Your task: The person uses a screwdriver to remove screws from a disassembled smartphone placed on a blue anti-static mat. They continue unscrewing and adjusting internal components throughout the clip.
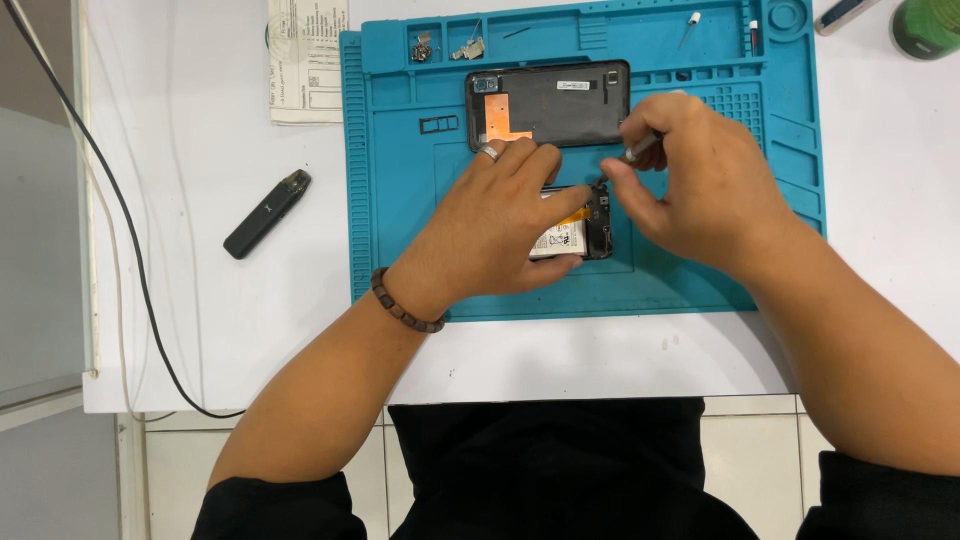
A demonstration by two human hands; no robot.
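Far out to the left of both hands, a dark pen-shaped device [267,213] is lying on the white table [200,120]. The left hand [490,225] is pressing flat, fingers spread, on an opened phone [580,232] on the blue repair mat [400,200]. Just beyond its fingertips, a black back cover [560,105] is resting. The right hand [690,180] is pinching a thin metal tool [638,150], its tip at the phone's right end.

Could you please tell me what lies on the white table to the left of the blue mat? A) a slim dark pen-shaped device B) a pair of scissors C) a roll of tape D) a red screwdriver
A: a slim dark device lies at an angle on the white table, left of the blue mat.
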